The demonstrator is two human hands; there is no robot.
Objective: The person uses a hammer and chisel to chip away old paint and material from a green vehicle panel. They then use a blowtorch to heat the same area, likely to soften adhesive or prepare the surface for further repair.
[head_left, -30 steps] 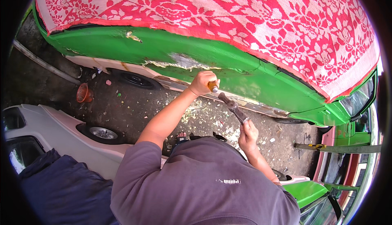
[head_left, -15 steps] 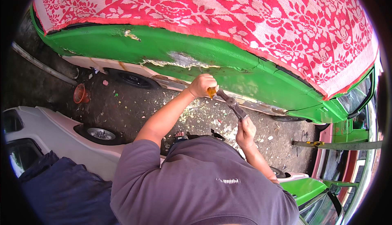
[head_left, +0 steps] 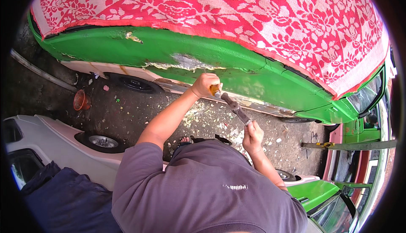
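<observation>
Gripping tight, the left hand point(head_left: 207, 85) is curled into a fist around one stubby amber-handled tool point(head_left: 215, 90), its rounded metal butt facing out; the tool's far end is hidden. Over on the other side, the right hand point(head_left: 253, 137) is closed, thumb along the shaft, on one brown-grey metal hammer point(head_left: 235, 107), whose worn, blocky head reaches right up beside the left hand; whether head and butt touch, I can't tell. That's two hands, two tools! Just beyond the left hand, one glossy green car body point(head_left: 266, 82) carries one ragged, bare silvery patch point(head_left: 186, 62), flaking along its edge, and two black wheels show beneath. Farther beyond, one red-and-white floral woven cloth point(head_left: 203, 8) drapes the top. Below both hands, pale chips litter the rough dark ground point(head_left: 169, 106). Well left of the left hand: one orange tapered container point(head_left: 80, 100).
</observation>
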